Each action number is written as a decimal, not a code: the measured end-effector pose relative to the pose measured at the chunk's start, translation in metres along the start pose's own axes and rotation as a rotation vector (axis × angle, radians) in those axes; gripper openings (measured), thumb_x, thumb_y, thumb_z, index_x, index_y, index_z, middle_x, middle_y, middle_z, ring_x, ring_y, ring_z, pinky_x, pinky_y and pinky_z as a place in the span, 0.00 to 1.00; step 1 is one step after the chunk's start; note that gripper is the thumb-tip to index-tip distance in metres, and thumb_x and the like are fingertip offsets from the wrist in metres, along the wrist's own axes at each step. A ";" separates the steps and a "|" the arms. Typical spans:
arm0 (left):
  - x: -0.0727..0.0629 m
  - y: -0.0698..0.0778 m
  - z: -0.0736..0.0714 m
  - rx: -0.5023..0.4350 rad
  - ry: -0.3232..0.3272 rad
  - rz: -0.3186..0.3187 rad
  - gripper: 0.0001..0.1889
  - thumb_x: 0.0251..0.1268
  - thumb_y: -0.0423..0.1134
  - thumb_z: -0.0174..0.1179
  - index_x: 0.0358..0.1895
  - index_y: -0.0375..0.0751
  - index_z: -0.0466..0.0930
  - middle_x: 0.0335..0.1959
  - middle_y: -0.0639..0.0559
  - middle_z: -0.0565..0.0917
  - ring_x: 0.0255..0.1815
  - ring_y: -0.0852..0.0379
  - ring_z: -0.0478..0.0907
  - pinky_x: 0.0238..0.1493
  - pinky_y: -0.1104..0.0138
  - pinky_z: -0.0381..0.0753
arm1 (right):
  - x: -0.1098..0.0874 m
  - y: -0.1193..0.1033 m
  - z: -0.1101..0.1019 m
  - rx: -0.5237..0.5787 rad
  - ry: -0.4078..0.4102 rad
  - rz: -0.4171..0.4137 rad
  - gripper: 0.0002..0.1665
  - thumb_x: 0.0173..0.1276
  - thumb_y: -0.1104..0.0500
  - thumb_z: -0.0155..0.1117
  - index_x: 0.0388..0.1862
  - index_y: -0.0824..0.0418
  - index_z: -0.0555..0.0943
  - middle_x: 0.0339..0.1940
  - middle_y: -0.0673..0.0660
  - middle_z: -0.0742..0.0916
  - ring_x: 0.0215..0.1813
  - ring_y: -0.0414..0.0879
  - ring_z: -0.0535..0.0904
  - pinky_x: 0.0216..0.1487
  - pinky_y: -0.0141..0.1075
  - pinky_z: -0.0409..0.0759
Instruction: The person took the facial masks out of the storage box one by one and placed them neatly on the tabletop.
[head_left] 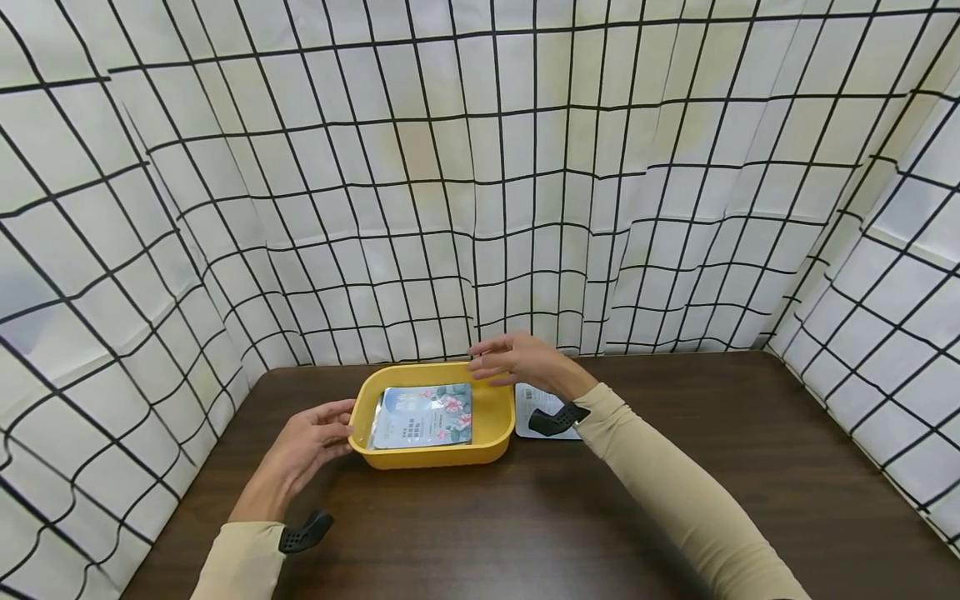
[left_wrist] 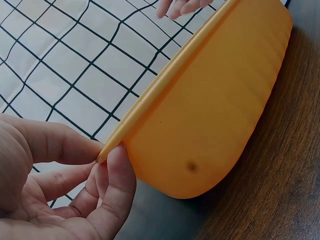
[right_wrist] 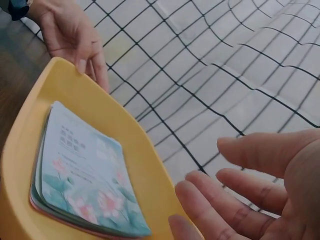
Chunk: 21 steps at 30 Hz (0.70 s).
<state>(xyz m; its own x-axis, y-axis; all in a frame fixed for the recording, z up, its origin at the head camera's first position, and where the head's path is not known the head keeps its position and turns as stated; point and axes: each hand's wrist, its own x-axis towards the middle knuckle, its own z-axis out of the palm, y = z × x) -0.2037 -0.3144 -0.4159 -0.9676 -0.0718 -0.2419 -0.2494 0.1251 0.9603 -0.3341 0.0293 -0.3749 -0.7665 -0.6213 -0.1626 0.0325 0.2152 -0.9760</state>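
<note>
A yellow plastic tray [head_left: 442, 457] with rounded corners stands on the table. In it lies a small stack of flat packets [head_left: 423, 417], the top one pale blue with pink flowers and green leaves. My left hand [head_left: 313, 437] pinches the tray's left end; the left wrist view shows thumb and fingers on either side of the rim [left_wrist: 150, 95]. Over the tray's right end hovers my right hand [head_left: 525, 364], its fingers loosely extended and nothing in them [right_wrist: 240, 200]. Another pale packet [head_left: 527, 407] lies right of the tray, partly hidden under the right wrist.
The dark brown wooden table [head_left: 720, 450] extends to both sides of the tray. White cloth with a black grid [head_left: 525, 183] hangs behind and at both sides, close to the table's edges. Each wrist wears a black band [head_left: 306, 533].
</note>
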 end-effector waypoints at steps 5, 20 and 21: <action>-0.001 0.000 0.001 -0.002 0.001 0.004 0.29 0.73 0.29 0.56 0.75 0.32 0.63 0.56 0.40 0.77 0.47 0.51 0.80 0.47 0.68 0.85 | 0.008 0.001 0.016 -0.010 -0.015 -0.004 0.29 0.70 0.55 0.70 0.68 0.63 0.77 0.60 0.57 0.85 0.64 0.58 0.81 0.62 0.53 0.79; -0.001 -0.002 0.001 -0.013 0.003 0.004 0.29 0.73 0.28 0.56 0.75 0.31 0.62 0.56 0.40 0.77 0.46 0.51 0.80 0.45 0.67 0.85 | 0.026 0.017 0.045 -0.053 0.001 0.062 0.24 0.70 0.56 0.69 0.63 0.61 0.81 0.58 0.54 0.85 0.61 0.53 0.80 0.61 0.57 0.80; -0.001 -0.002 0.001 -0.013 0.002 0.006 0.29 0.73 0.28 0.56 0.75 0.31 0.62 0.55 0.40 0.77 0.45 0.51 0.80 0.45 0.67 0.85 | 0.026 0.017 0.046 -0.051 -0.003 0.059 0.24 0.70 0.56 0.69 0.63 0.61 0.81 0.58 0.54 0.85 0.61 0.53 0.81 0.61 0.57 0.80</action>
<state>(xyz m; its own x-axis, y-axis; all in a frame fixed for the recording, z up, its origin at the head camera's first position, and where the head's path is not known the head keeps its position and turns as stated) -0.2024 -0.3132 -0.4174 -0.9689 -0.0733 -0.2362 -0.2433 0.1123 0.9634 -0.3238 -0.0180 -0.4022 -0.7620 -0.6091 -0.2200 0.0447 0.2893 -0.9562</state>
